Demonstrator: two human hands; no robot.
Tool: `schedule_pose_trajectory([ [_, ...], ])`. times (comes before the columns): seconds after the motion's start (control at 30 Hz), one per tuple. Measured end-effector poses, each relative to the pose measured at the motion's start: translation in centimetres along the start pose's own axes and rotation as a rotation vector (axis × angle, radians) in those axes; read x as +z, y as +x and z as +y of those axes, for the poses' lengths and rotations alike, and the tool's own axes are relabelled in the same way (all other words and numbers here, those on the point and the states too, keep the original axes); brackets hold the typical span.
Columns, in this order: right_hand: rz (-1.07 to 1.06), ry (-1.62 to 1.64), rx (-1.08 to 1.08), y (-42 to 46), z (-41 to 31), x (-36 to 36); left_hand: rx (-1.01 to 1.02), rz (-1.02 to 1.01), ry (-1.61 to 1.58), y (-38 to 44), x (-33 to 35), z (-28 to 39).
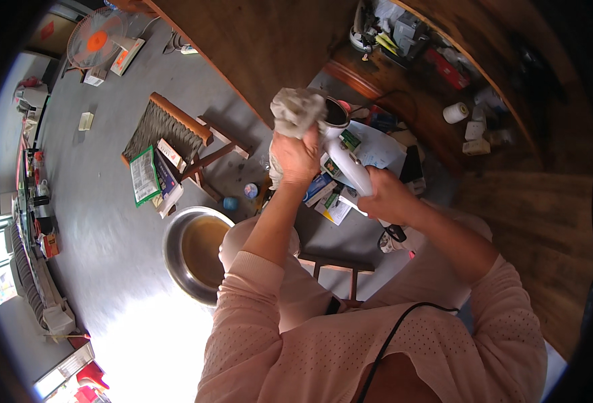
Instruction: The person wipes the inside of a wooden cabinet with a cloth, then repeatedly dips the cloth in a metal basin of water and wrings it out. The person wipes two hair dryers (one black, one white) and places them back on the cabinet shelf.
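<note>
My left hand (296, 158) grips a crumpled, greyish-white cloth (296, 112). The cloth is blurred and lies against or right beside the rim of a round, dark-faced head on a white handheld appliance (349, 163). I cannot tell its exact kind. My right hand (389, 196) is closed around the appliance's handle, which slants up to the left toward the cloth. Both hands are above my knees. Beneath them, several boxes, papers and a pale blue sheet (377, 146) lie in a pile.
To my left, a steel basin (173, 252) holds brownish water. A woven-seat stool (168, 123) bears packets and boxes. Blue round container (230, 203) sits on the floor. A wooden panel (256, 45) rises ahead; a cluttered shelf (422, 85) is at right. An electric fan (96, 41) stands farther off.
</note>
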State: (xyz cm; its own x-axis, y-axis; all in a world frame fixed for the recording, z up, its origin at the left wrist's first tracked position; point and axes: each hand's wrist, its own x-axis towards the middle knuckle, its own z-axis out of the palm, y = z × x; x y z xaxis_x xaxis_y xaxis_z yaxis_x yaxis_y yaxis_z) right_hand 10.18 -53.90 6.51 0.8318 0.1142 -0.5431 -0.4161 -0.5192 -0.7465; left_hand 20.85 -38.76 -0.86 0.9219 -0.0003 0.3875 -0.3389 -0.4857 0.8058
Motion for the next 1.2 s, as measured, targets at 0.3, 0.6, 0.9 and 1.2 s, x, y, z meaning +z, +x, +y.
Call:
schedule_pose_trajectory([
  [0.3, 0.016, -0.214, -0.217, -0.7, 2.6, -0.2, -0.826, -0.504, -0.845, 2.9, -2.6, -1.3],
  [0.6, -0.132, 0.197, 0.026, 0.7, 1.6, -1.8, -0.364, -0.253, -0.425, 1.3, -1.1, -1.5],
  [0.9, -0.101, 0.299, 0.031, 0.8, 0.8, -2.6, -0.405, -0.272, -0.358, 0.3, -2.2, -2.1],
  [1.2, -0.165, 0.366, 0.013, -0.7, -0.3, -4.8, -0.467, -0.234, -0.303, 0.7, -2.7, -3.2],
])
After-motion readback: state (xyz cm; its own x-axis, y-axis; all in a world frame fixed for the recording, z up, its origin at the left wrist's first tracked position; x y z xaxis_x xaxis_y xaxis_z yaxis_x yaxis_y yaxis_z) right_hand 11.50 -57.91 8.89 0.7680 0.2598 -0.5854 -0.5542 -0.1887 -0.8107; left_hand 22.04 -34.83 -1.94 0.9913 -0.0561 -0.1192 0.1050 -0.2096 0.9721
